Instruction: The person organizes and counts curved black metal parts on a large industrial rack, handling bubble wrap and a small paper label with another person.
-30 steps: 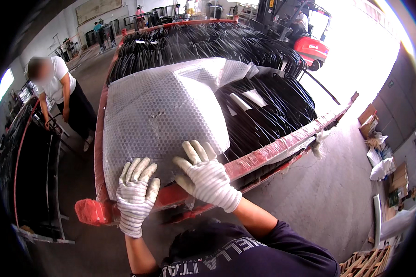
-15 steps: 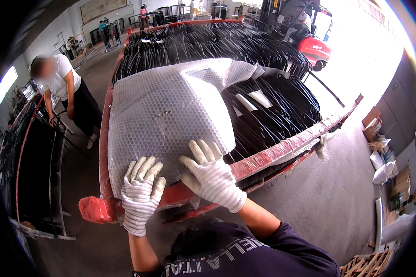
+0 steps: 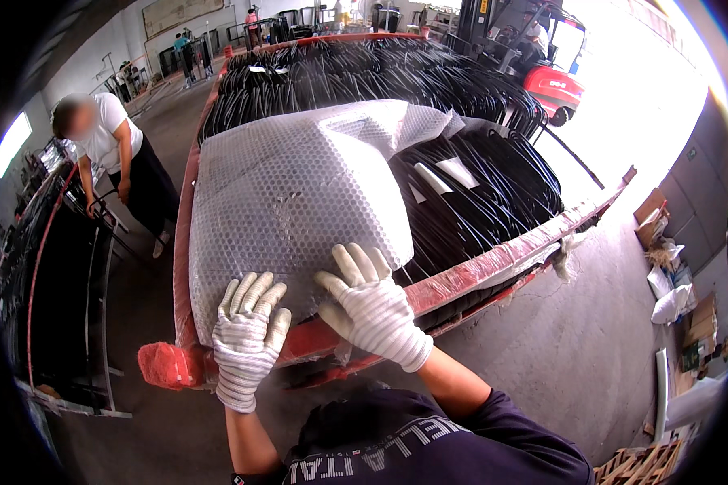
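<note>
A sheet of clear bubble wrap (image 3: 291, 178) lies over the near left part of a stack of thin black curved parts (image 3: 485, 202). My left hand (image 3: 249, 327), in a white striped work glove, rests flat on the sheet's near edge, fingers spread. To its right, my right hand (image 3: 372, 303), gloved alike, lies on the wrap with its fingers apart. Both palms are at the red, film-wrapped rail (image 3: 493, 259) of the rack. Several white paper slips (image 3: 458, 172) lie on the uncovered black parts at the right.
At left, a person in a white top (image 3: 117, 145) bends over another rack of black parts (image 3: 65, 299). A red forklift (image 3: 552, 87) with someone seated stands at the far right. White sacks (image 3: 671, 303) and cardboard (image 3: 702, 315) line the right wall. A wooden pallet (image 3: 639, 465) sits lower right.
My hands stay almost still on the bubble wrap; the right has shifted very slightly. The person at left has barely moved.
</note>
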`<state>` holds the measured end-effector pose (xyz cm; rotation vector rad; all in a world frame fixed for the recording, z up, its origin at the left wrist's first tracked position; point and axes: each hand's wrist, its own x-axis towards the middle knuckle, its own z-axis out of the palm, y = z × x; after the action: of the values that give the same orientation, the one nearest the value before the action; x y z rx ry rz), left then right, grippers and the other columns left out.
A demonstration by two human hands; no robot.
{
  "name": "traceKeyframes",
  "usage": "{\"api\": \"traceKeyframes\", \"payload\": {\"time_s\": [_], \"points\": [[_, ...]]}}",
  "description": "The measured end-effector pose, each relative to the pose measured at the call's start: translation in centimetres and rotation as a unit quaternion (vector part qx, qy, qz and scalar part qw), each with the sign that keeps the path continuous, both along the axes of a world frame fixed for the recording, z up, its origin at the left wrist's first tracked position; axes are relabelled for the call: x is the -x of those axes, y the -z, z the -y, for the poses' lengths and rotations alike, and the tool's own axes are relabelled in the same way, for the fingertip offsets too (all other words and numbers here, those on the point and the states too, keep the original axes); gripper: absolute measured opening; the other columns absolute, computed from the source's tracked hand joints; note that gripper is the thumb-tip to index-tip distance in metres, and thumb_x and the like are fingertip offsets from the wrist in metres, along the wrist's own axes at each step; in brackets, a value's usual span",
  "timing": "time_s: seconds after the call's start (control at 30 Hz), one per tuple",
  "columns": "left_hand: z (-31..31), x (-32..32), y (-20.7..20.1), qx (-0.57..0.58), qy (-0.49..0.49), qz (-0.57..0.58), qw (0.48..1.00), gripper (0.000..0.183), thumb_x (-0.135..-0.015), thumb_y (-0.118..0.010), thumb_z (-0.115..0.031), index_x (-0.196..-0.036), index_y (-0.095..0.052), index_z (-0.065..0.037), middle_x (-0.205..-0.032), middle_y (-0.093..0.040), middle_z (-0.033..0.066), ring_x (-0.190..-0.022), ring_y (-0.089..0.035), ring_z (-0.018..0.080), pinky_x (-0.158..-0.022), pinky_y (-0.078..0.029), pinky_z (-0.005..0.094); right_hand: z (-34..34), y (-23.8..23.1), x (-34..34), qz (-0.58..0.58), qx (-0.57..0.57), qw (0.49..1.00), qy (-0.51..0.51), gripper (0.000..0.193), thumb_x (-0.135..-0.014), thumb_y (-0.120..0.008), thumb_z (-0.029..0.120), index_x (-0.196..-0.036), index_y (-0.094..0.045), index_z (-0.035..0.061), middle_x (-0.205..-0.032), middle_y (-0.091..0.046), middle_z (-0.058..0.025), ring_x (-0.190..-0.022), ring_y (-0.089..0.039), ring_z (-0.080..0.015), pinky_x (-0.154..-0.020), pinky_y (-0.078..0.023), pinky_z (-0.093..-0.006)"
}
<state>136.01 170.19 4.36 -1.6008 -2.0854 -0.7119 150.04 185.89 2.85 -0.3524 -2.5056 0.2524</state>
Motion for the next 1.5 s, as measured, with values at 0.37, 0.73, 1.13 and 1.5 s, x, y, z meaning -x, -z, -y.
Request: {"api": "traceKeyframes", "payload": {"time_s": [0.37,0.73,1.13,1.5], "points": [[-0.1,0.1,0.1,0.010,0.008,0.010,1.000,0.033,-0.082,-0.067,-0.014,-0.115,-0.065,-0.011,-0.125,-0.061,0.0077,-0.121,-0.052,0.0287,-0.107,-0.036,0.0439,-0.2,0.0,0.0,0.001,0.011,1.000,-0.004,0.046,-0.081,-0.065,0.035,-0.117,-0.062,0.0057,-0.137,-0.045,-0.0260,-0.131,-0.039,-0.0408,-0.111,-0.027,-0.0540],[0.2,0.3,0.5,-0.009,0.011,0.009,1.000,0.032,-0.085,-0.066,-0.015,-0.117,-0.063,-0.011,-0.125,-0.060,0.0070,-0.122,-0.052,0.0272,-0.108,-0.036,0.0432,-0.1,0.1,0.4,-0.032,-0.021,0.999,-0.007,0.044,-0.076,-0.069,0.032,-0.111,-0.062,0.0059,-0.132,-0.047,-0.0238,-0.126,-0.042,-0.0404,-0.109,-0.029,-0.0517],[0.1,0.4,0.7,0.000,0.001,0.004,1.000,0.029,-0.083,-0.068,-0.014,-0.112,-0.066,-0.012,-0.123,-0.062,0.0073,-0.120,-0.055,0.0275,-0.106,-0.038,0.0440,-3.3,-1.7,-0.7,-0.021,-0.030,0.999,-0.017,0.058,-0.079,-0.068,0.031,-0.129,-0.049,0.0090,-0.128,-0.050,-0.0185,-0.124,-0.044,-0.0368,-0.108,-0.031,-0.0510],[0.3,0.8,0.7,-0.037,0.011,0.002,0.999,0.030,-0.082,-0.069,-0.016,-0.112,-0.066,-0.011,-0.119,-0.063,0.0075,-0.116,-0.056,0.0265,-0.103,-0.042,0.0417,-4.0,-0.1,0.0,0.016,-0.083,0.996,0.024,0.062,-0.080,-0.069,0.032,-0.136,-0.048,0.0135,-0.138,-0.043,-0.0256,-0.130,-0.039,-0.0427,-0.109,-0.032,-0.0502]]}}
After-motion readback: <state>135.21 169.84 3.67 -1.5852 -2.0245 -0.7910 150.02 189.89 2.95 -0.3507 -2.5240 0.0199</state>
